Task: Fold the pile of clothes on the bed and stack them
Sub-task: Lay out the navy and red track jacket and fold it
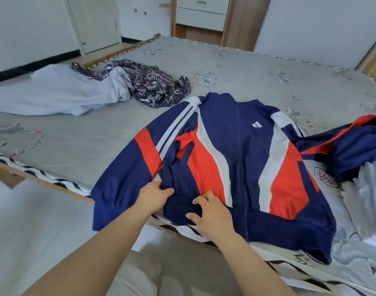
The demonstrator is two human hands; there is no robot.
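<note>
A navy, red and white track jacket (242, 150) lies front-up on the bed (80, 142), zipped, with its hem at the near edge. One sleeve hangs over the bed's near edge, the other is bunched at the far right. My left hand (156, 192) pinches the jacket fabric where that hanging sleeve meets the body. My right hand (208, 210) rests on the navy hem with fingers curled into the cloth. A pale grey-blue garment (61, 90) and a dark purple patterned garment (153, 84) lie crumpled at the far left.
White folded cloth (370, 184) lies at the right edge of the bed, partly under the jacket's bunched sleeve. The wooden bed frame (10, 169) runs along the near edge. White cupboards and a door stand behind the bed.
</note>
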